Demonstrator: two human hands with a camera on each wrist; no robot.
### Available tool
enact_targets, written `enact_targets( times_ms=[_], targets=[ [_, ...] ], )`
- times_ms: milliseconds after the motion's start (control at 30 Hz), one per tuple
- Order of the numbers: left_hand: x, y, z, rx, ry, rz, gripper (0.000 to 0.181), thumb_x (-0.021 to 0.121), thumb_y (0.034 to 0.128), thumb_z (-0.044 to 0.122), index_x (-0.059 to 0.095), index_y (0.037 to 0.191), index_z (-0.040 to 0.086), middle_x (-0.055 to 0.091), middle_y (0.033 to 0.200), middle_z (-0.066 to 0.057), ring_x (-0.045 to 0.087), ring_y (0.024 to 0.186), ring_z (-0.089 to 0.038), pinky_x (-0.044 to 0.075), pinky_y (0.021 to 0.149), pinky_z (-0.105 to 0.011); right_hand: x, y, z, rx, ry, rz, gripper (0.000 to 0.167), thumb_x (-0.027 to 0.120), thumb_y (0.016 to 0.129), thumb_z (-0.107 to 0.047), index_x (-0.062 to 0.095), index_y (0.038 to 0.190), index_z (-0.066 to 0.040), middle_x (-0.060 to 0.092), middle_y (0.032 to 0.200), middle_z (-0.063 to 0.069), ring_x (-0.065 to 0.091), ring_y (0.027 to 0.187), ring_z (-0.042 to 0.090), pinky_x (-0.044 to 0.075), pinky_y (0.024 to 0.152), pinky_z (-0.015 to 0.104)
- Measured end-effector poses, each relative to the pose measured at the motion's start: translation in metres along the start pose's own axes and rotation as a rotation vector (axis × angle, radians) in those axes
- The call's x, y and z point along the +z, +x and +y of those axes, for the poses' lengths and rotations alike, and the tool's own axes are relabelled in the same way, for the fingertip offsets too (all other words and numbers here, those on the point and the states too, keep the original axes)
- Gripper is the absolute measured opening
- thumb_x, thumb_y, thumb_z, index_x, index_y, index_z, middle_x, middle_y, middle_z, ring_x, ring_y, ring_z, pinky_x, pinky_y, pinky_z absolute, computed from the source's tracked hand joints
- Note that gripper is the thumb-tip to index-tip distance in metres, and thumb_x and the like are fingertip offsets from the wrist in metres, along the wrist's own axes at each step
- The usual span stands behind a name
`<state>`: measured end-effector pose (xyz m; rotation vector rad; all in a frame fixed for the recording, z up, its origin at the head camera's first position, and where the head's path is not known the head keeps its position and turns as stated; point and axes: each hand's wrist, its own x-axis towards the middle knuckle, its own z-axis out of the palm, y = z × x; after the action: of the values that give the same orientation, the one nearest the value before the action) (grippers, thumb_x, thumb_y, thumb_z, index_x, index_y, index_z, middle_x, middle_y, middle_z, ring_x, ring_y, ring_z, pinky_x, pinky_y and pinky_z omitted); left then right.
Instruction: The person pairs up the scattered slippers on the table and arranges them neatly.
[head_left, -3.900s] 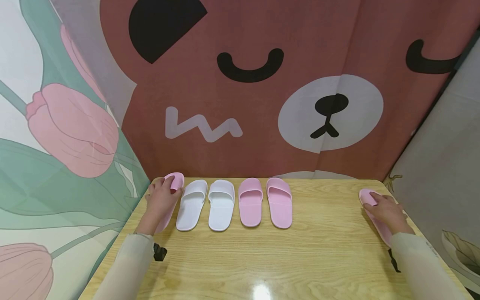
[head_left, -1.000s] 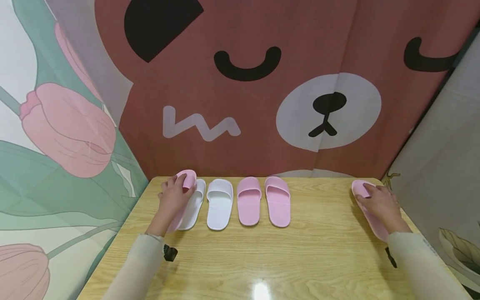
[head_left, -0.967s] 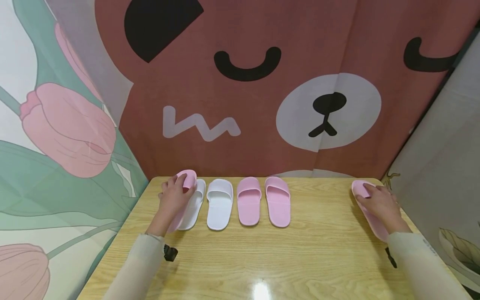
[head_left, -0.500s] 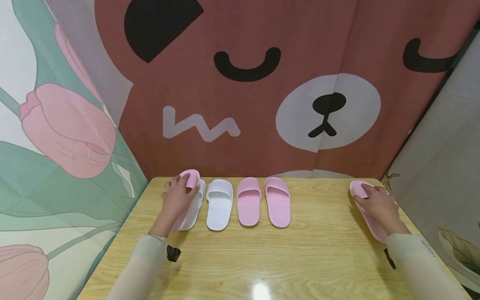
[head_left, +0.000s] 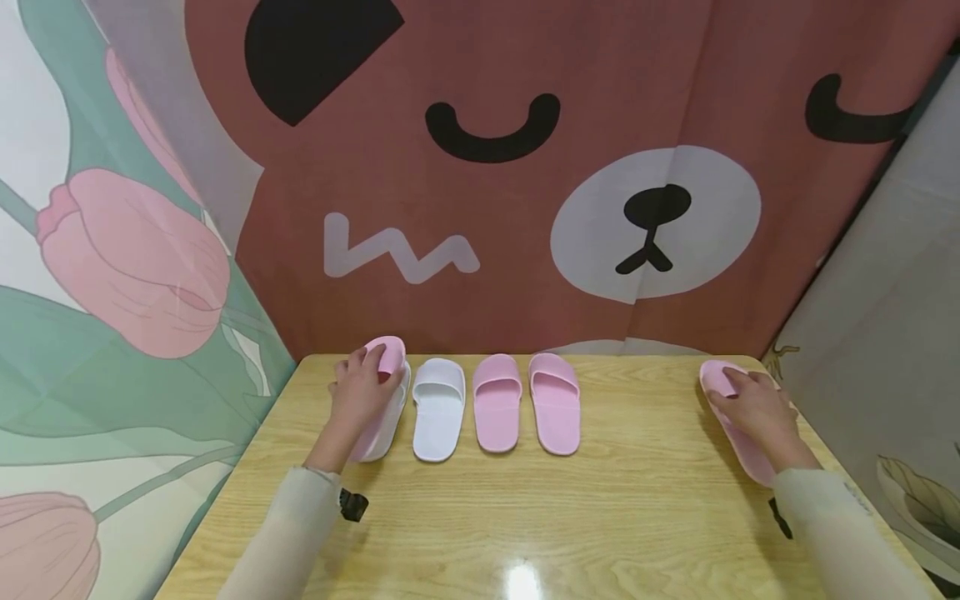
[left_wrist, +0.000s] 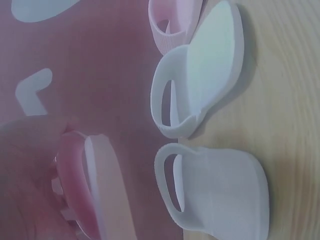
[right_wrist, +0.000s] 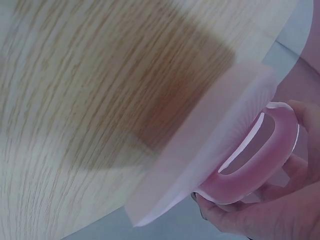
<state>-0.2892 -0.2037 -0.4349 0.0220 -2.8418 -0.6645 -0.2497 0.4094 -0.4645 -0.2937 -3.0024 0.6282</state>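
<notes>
With fingers curled over its strap, my left hand (head_left: 358,398) grips a pink slipper (head_left: 392,357) at the left end of the row. That slipper overlaps the leftmost white slipper (head_left: 392,422) in the head view. The left wrist view has it raised, apart from the white slippers. Far to the right, my right hand (head_left: 761,412) grips another pink slipper (head_left: 750,460) by the strap. In the right wrist view this slipper (right_wrist: 205,137) is held above the table, its shadow falling on the wood. My palms hide part of each held slipper.
A second white slipper (head_left: 438,429) and two pink slippers (head_left: 497,423) continue the row along the back of the wooden table (head_left: 480,521). Behind stands a brown bear-print curtain (head_left: 420,317). A tulip-print curtain (head_left: 135,375) borders the left side, a pale one (head_left: 877,350) the right.
My left hand has carried its pink slipper rightward from beside the white slipper to over it. The right hand's slipper has shifted slightly left and back. The row itself stays put.
</notes>
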Motion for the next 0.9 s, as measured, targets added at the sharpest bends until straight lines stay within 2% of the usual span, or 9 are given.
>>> enact_targets(
  times_ms=[267,633,900],
  targets=[
    [0.004,-0.002,0.01,0.019,-0.01,0.021,0.066,0.061,0.0964,0.048,0.045,0.151,0.013,0.038,0.152,-0.026,0.034,0.132,-0.052,0.033,0.096,-0.073,0.002,0.0,-0.001,0.003,0.006,-0.008,0.083,0.052,0.099,-0.056,0.029,0.156,-0.002,0.021,0.147,0.043,0.022,0.123,0.076,0.023,0.088,0.085],
    [0.008,-0.004,0.02,0.019,-0.018,0.007,0.068,0.061,0.0953,0.05,0.045,0.151,0.015,0.038,0.153,-0.025,0.035,0.132,-0.051,0.033,0.095,-0.073,0.005,-0.001,-0.008,-0.009,0.03,-0.009,0.083,0.052,0.098,-0.058,0.03,0.157,-0.004,0.022,0.148,0.042,0.025,0.12,0.072,0.029,0.082,0.08],
    [0.009,-0.006,0.026,0.011,-0.034,0.006,0.068,0.062,0.0958,0.049,0.045,0.152,0.014,0.037,0.154,-0.025,0.033,0.133,-0.051,0.032,0.097,-0.074,0.005,0.001,-0.016,-0.02,0.037,-0.027,0.084,0.05,0.099,-0.059,0.026,0.158,-0.005,0.019,0.149,0.042,0.024,0.123,0.071,0.028,0.084,0.08]
  ],
)
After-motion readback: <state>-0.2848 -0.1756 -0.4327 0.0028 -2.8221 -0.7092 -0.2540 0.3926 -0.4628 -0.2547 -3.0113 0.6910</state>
